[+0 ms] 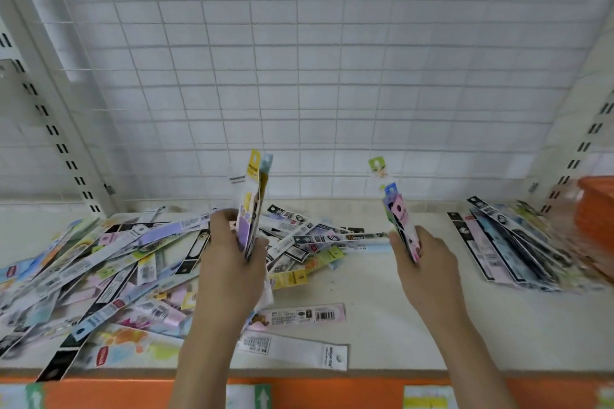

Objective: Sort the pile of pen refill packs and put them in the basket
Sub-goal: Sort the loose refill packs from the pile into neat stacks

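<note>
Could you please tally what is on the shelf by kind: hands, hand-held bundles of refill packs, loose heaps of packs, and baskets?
Hands: 2 (left hand, right hand)
Hand-held bundles: 2 (left bundle, right bundle)
Loose heaps: 2 (big pile, right stack)
Baskets: 1 (orange basket)
Total: 7

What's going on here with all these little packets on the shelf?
A person is sorting pen refill packs on a shop shelf. The left hand grips an upright bunch of packs, and the right hand holds a smaller bunch. A big unsorted pile sprawls across the left side, while a neater stack lies to the right beside an orange basket at the frame's edge. Much still remains loose on the shelf.
</note>
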### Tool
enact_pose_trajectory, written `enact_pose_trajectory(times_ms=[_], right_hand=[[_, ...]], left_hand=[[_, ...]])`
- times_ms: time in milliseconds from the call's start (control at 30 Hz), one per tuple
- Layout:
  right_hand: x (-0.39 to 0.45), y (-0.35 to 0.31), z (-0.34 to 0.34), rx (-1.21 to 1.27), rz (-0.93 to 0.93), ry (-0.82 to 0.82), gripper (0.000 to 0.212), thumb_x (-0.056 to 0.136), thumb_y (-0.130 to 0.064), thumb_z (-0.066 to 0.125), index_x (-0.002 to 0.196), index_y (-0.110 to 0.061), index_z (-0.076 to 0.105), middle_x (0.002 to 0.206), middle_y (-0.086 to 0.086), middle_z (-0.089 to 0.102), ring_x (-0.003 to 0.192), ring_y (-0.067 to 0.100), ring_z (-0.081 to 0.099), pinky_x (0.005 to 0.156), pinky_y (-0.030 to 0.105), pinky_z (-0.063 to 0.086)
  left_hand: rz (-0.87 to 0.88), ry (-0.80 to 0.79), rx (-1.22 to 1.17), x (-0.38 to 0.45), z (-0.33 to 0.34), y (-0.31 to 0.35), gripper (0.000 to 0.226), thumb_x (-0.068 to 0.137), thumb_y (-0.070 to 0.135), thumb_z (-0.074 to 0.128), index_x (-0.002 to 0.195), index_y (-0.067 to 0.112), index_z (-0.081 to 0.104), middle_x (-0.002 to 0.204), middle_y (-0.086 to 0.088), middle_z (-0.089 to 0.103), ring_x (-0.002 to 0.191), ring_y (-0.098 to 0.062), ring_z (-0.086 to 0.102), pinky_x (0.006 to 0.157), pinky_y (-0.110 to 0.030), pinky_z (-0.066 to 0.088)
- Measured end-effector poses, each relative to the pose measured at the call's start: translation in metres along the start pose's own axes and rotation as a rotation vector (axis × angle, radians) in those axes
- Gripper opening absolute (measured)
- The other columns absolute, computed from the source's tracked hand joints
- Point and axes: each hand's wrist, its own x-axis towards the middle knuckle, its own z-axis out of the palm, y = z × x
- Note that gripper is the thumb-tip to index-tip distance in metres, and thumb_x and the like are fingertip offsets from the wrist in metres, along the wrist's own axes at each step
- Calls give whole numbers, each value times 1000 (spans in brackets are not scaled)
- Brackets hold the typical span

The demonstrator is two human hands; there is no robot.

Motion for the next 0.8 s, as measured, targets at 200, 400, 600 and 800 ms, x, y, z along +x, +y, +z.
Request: enact_pose_trajectory(times_ms=[200, 400, 600, 800], right_hand=[[12, 2, -5, 165, -17, 17, 17, 92, -17, 56, 107, -13, 51, 71, -8, 55, 63, 4, 52, 55, 16, 38], [20, 21, -5, 256, 50, 70, 19, 86, -18, 65, 84, -8, 50, 67, 6, 52, 60, 16, 47, 54, 18, 36], [18, 41, -2, 148, 59, -14, 41, 80, -14, 67, 64, -25, 30, 62, -5, 38, 59, 16, 38, 51, 20, 29], [24, 62, -20, 191, 36, 77, 43, 86, -43, 54, 57, -23, 29, 48, -7, 34, 52, 26, 44, 49, 35, 36]], left_hand=[[-58, -179, -161, 0, 20, 16, 15, 87, 10, 55, 101, 15, 59, 84, 4, 69, 80, -2, 65, 67, -18, 50], [-36, -186, -234, -6, 51, 35, 14, 91, 18, 53, 86, 6, 59, 70, 4, 65, 63, 4, 59, 54, -6, 42], [-41, -53, -254, -16, 82, 54, 22, 86, 25, 60, 80, 5, 55, 73, -12, 62, 75, -26, 61, 69, -37, 49], [-85, 44, -314, -28, 108, 74, 15, 88, 23, 58, 76, 25, 50, 70, 1, 59, 71, -15, 59, 63, -30, 45]])
